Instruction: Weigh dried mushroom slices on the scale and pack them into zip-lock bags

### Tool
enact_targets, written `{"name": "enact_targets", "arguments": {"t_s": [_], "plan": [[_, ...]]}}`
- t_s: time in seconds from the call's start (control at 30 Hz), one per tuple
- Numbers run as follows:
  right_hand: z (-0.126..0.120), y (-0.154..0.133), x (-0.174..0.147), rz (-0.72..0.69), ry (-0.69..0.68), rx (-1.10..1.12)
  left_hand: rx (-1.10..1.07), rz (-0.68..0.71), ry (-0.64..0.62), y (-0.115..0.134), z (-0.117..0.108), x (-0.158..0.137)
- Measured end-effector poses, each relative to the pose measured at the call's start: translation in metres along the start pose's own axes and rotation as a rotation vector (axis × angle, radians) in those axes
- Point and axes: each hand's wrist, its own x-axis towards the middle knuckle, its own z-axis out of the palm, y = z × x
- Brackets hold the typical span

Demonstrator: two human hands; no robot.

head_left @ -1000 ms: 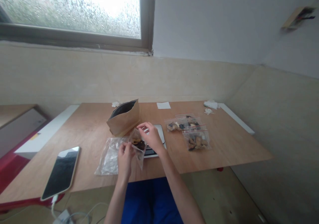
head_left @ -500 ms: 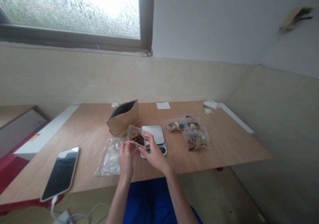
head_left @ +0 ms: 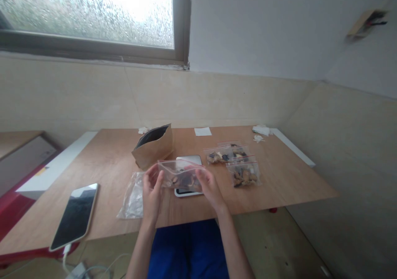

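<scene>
Between my hands a clear zip bag [head_left: 181, 177] is stretched wide, with a few brownish dried pieces inside. My left hand [head_left: 152, 188] grips its left end between thumb and fingers. At the other end my right hand [head_left: 209, 186] pinches the bag near its top edge. Below and behind the bag is a small kitchen scale [head_left: 189, 159], partly covered by it. An upright kraft paper pouch [head_left: 153, 148] with a dark, gaping mouth stands behind my left hand. Flat on the table beside that hand lies a crumpled clear plastic bag [head_left: 132, 198].
Several filled zip bags of dried pieces [head_left: 245, 174] lie to the right of the scale. A phone [head_left: 76, 217] with a charging cable rests at the left front. A white paper [head_left: 202, 131] and crumpled tissues [head_left: 262, 131] are along the back of the wooden table [head_left: 288, 183].
My hands have moved apart, and the zip bag between them has gone from bunched and gaping to stretched out sideways. My right hand has shifted right.
</scene>
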Motion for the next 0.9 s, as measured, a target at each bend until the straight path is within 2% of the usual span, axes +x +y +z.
{"name": "enact_targets", "arguments": {"t_s": [0.1, 0.27, 0.4, 0.47, 0.77, 0.9], "plan": [[0.005, -0.003, -0.003, 0.016, -0.071, -0.028, -0.032, -0.035, -0.126, 0.005, -0.001, -0.001], [0.011, -0.006, -0.004, -0.065, -0.077, -0.135, -0.018, -0.027, -0.187, 0.006, 0.002, -0.008], [0.002, -0.004, -0.003, -0.11, 0.143, -0.185, 0.022, 0.026, -0.011, 0.007, -0.002, -0.008], [-0.003, -0.002, -0.002, -0.113, 0.234, -0.181, 0.039, 0.057, 0.037, 0.01, -0.004, -0.007], [-0.008, -0.009, -0.004, -0.072, 0.418, -0.04, 0.116, 0.087, 0.016, 0.021, -0.009, -0.006], [-0.012, -0.009, -0.005, -0.065, 0.414, -0.084, 0.157, 0.121, 0.001, 0.022, -0.01, -0.004]]}}
